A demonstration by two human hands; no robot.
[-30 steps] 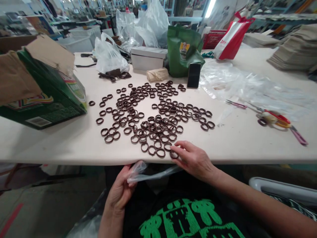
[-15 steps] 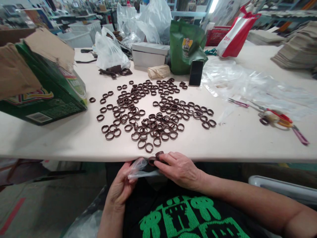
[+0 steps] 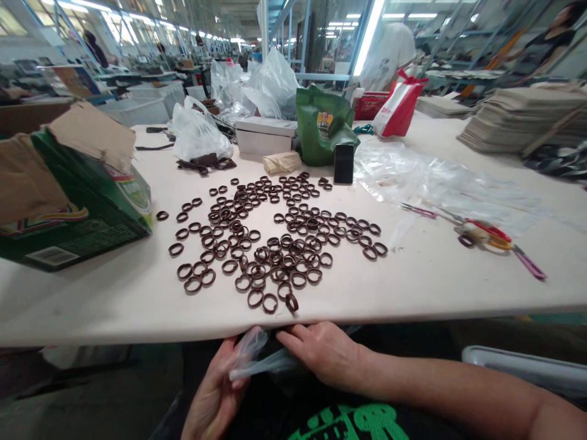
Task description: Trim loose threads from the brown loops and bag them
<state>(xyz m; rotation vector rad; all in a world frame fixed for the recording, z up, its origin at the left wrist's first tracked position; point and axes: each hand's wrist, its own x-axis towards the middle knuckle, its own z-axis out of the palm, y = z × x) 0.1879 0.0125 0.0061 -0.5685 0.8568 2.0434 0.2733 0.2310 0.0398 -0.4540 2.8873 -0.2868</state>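
Note:
Below the table's front edge, my left hand (image 3: 220,379) is closed on a clear plastic bag (image 3: 261,360), its mouth spread toward the right. My right hand (image 3: 323,354) is at that mouth, fingers curled and pointing left; whatever is in them is hidden. Many dark brown rings (image 3: 299,280), like small strap loops, lie scattered over the table, some stacked or overlapping. One brown ring (image 3: 291,302) stands tilted on its side close to the front edge, just above my right hand.
A green carton (image 3: 77,226) with torn flaps stands at left. Scissors (image 3: 486,229), snips (image 3: 419,211) and flat clear bags (image 3: 426,174) lie at right. Behind the rings are a phone (image 3: 343,165), a green pouch (image 3: 323,128) and a white box (image 3: 265,137). People work farther back.
My right hand has moved from the rings at the table edge down to the bag's mouth. My left hand still holds the bag. The view has tilted upward, showing more of the room.

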